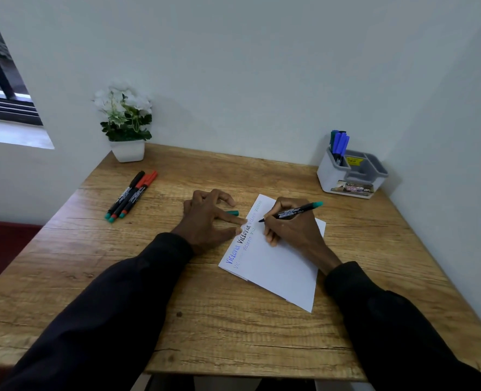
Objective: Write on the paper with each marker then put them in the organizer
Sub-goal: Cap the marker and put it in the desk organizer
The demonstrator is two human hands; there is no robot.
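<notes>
A white paper (278, 266) lies at an angle on the wooden table (205, 320), with words in blue, black and fainter ink along its left edge. My right hand (292, 227) grips a black marker (295, 211) with a teal end, its tip on the paper. My left hand (208, 218) rests beside the paper, fingertips pressing its left edge. A teal cap (232, 213) pokes out from under that hand. Three capped markers (130, 196), one black and two red, lie at the left. The white-and-grey organizer (349, 176) at the back right holds blue and green markers (339, 143).
A white pot of artificial flowers (126, 128) stands at the table's back left corner. Walls close the table in behind and on the right. A window (2, 80) is at the left. Something dark red (5, 249) sits beside the table's left edge.
</notes>
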